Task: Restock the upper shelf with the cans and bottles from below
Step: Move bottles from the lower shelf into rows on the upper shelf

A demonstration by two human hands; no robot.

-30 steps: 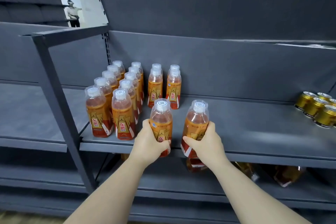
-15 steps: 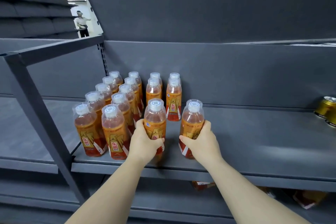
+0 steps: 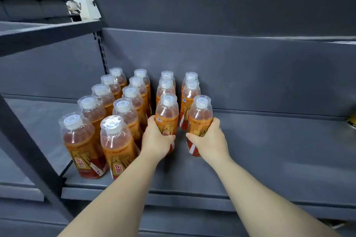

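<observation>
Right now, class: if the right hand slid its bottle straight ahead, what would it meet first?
Probably the next orange-labelled clear plastic bottle standing behind the gripped bottle in the right hand; depth unclear.

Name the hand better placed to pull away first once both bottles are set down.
Right, probably. The right hand grips the end bottle with bare shelf beside it; the left hand holds the left bottle close against the neighbouring row.
</observation>
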